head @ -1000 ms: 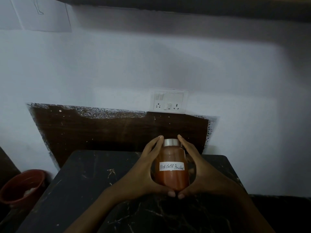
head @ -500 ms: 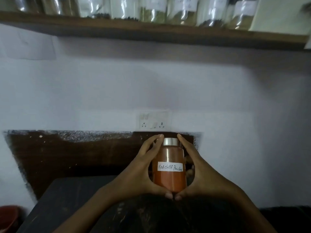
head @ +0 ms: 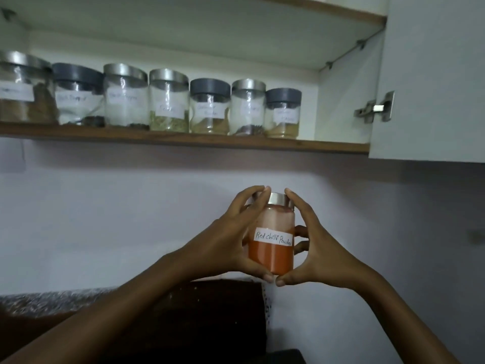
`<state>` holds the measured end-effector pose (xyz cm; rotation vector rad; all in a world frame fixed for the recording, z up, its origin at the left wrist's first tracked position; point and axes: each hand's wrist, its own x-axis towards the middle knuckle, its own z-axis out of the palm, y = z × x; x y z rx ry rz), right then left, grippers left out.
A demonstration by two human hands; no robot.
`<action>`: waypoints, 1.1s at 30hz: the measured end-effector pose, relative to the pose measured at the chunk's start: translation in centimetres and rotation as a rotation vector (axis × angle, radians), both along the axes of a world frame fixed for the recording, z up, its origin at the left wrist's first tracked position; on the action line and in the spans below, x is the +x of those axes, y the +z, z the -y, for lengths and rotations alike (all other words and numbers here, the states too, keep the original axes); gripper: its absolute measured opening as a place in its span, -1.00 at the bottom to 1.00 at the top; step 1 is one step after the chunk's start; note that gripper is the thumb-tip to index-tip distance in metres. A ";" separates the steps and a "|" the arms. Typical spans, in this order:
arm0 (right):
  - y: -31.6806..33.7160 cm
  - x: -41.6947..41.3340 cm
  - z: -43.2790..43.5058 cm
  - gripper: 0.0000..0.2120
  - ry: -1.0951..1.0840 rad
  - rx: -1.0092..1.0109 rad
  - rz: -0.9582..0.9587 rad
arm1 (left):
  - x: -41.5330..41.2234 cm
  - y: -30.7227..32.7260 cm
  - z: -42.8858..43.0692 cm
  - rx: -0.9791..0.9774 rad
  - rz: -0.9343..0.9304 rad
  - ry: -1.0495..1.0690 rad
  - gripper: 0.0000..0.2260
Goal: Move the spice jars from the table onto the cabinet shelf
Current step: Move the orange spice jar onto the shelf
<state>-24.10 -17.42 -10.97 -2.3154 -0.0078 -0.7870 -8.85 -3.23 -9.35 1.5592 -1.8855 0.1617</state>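
A glass jar of red chilli powder (head: pixel 271 252) with a steel lid and a handwritten white label is held upright in the air, below the cabinet shelf (head: pixel 183 141). My left hand (head: pixel 228 240) wraps its left side and my right hand (head: pixel 315 248) its right side, thumbs meeting under its base. Several labelled spice jars (head: pixel 168 101) with steel or grey lids stand in a row along the shelf. A bare stretch of shelf lies right of the last jar (head: pixel 283 114).
The open white cabinet door (head: pixel 430 80) hangs at the right, with a metal hinge (head: pixel 375 109) on its inner side. A dark brown board (head: pixel 210 319) leans against the white wall below. A corner of the black table (head: pixel 286 357) shows at the bottom.
Both hands have lifted the chilli jar off the table and up toward the shelf. The view has tilted upward, so the shelf and its jars are now fully seen.
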 end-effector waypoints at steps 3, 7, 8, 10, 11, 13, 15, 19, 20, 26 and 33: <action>2.2 -0.5 2.3 0.11 -0.038 -0.057 0.031 | -0.4 2.0 2.4 -0.035 0.041 -0.012 0.05; 5.0 -1.0 5.4 0.16 -0.055 -0.107 0.061 | -0.8 4.8 5.6 -0.078 0.105 -0.004 0.07; 5.6 -1.1 6.1 0.16 -0.056 -0.117 0.072 | -0.9 5.5 6.3 -0.089 0.120 -0.002 0.07; 6.8 -1.2 7.6 0.16 -0.054 -0.143 0.108 | -1.1 6.9 7.9 -0.123 0.172 0.026 0.10; 7.4 -1.1 8.2 0.17 -0.057 -0.153 0.127 | -1.2 7.5 8.5 -0.136 0.208 0.051 0.11; 8.8 -1.1 9.4 0.18 -0.061 -0.163 0.171 | -1.6 9.1 9.8 -0.178 0.305 0.107 0.13; 10.3 -1.2 10.6 0.20 -0.052 -0.163 0.224 | -2.1 11.0 11.0 -0.243 0.427 0.163 0.14; 13.3 -1.5 12.5 0.20 -0.073 -0.182 0.323 | -2.9 14.2 13.0 -0.335 0.552 0.244 0.14; 13.9 -1.5 13.0 0.20 -0.079 -0.182 0.341 | -3.0 14.7 13.5 -0.357 0.564 0.269 0.14; 16.6 -1.3 15.9 0.19 -0.107 -0.107 0.357 | -3.1 16.2 17.0 -0.438 0.761 0.604 0.02; 18.6 -0.6 18.0 0.18 -0.185 -0.167 0.230 | -2.8 16.6 20.1 -0.484 0.774 0.736 -0.04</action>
